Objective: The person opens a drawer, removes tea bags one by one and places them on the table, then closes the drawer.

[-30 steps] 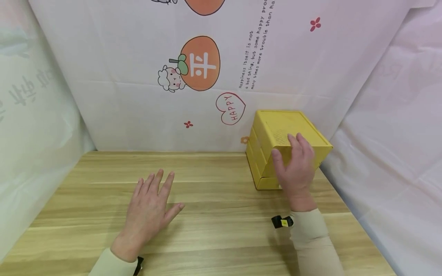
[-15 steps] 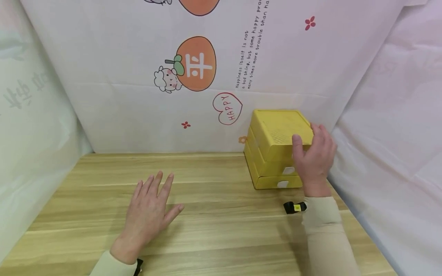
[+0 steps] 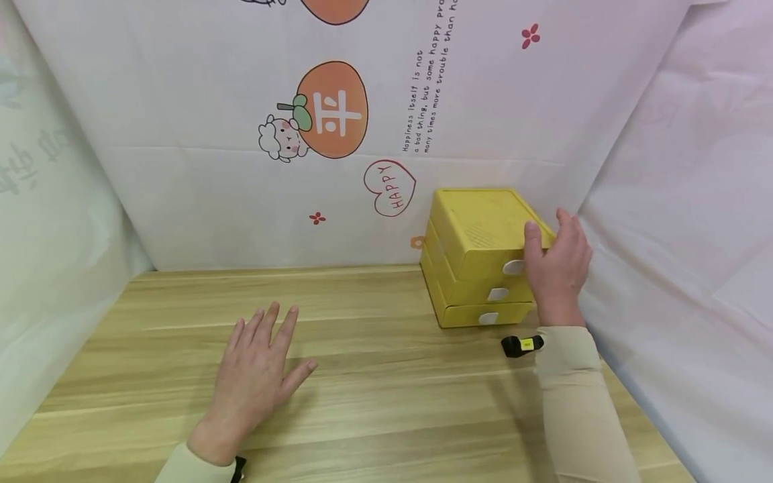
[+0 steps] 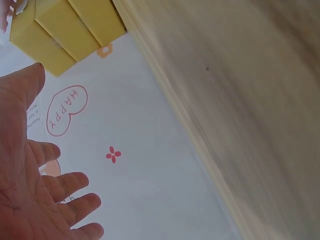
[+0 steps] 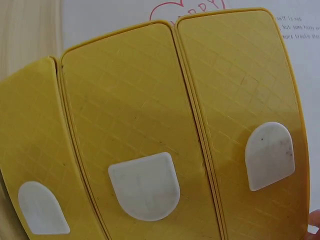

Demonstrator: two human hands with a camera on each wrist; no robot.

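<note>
A yellow three-drawer storage box (image 3: pixel 483 225) stands at the back right of the wooden table, all its drawers flush. Each drawer front carries a white tab; the middle tab (image 5: pixel 145 187) fills the centre of the right wrist view. My right hand (image 3: pixel 560 268) is at the box's upper right front corner, thumb raised before the top edge and fingers along the right side. Whether it touches the box is unclear. Only a bit of a fingertip (image 5: pixel 315 222) shows in the right wrist view. My left hand (image 3: pixel 250 376) hovers palm down over the table's left part, fingers spread, holding nothing.
Behind the table (image 3: pixel 362 416) hangs a white printed cloth (image 3: pixel 211 208) with a "HAPPY" heart. White sheets close off both sides, the right sheet (image 3: pixel 682 268) near my right hand. A black wrist-worn device (image 3: pixel 522 345) sits at my right cuff.
My right hand has moved right and forward, from in front of the box to its right front corner, uncovering the white tabs. The left hand has stayed in place while the view shifted slightly.
</note>
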